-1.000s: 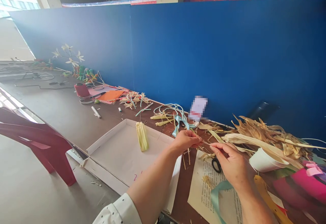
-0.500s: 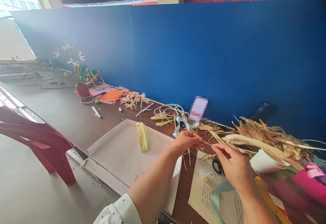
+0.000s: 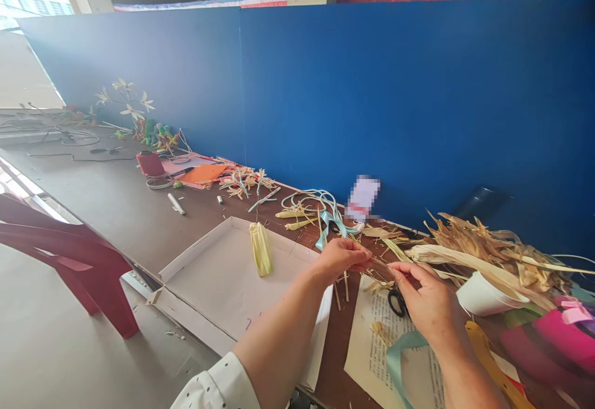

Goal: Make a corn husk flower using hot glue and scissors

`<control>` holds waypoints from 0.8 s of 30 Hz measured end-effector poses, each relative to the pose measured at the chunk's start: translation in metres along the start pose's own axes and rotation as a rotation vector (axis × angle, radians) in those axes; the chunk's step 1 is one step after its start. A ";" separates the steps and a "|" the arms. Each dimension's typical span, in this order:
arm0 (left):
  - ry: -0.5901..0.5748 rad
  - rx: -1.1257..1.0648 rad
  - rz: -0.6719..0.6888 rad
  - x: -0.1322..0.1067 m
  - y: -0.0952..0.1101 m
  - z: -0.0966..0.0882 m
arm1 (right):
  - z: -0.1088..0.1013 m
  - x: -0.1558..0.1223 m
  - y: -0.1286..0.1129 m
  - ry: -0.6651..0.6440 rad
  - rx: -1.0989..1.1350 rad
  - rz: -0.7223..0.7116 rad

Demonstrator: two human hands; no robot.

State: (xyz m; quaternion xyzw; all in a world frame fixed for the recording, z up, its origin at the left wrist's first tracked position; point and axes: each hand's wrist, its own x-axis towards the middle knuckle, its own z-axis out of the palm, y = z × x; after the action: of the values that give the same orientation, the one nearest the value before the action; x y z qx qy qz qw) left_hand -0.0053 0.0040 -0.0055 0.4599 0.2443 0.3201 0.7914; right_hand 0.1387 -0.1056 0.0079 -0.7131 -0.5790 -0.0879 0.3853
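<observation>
My left hand (image 3: pixel 341 256) and my right hand (image 3: pixel 425 297) are both pinched on a thin dry straw strip (image 3: pixel 380 264) stretched between them over the brown table (image 3: pixel 121 211). Black scissors (image 3: pixel 396 302) lie just under my right hand on a printed paper sheet (image 3: pixel 372 347). A pale blue ribbon (image 3: pixel 395 359) curls across that sheet by my right wrist.
A shallow white cardboard tray (image 3: pixel 209 279) holds a folded yellow husk bundle (image 3: pixel 260 248). A heap of dry husks (image 3: pixel 488 248), a white cup (image 3: pixel 483 294) and pink paper (image 3: pixel 548 334) sit at right. Teal ribbons (image 3: pixel 325 211), straw flowers (image 3: pixel 244 181), a red chair (image 3: pixel 69 254), blue wall behind.
Both hands stay pinched on the strip; my right hand has shifted very slightly to the right and down. Nothing else has moved.
</observation>
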 end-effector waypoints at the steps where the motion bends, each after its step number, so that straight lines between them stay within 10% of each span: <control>1: -0.002 -0.002 0.000 0.000 0.000 0.000 | 0.000 0.000 0.000 0.000 -0.003 -0.004; 24: 0.032 0.031 0.060 0.000 -0.004 0.003 | 0.002 -0.003 -0.005 -0.014 -0.021 0.008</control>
State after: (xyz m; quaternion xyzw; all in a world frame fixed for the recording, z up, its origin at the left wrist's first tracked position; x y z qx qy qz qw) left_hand -0.0020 0.0002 -0.0077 0.4739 0.2479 0.3473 0.7703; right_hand 0.1331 -0.1061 0.0072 -0.7202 -0.5779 -0.0872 0.3739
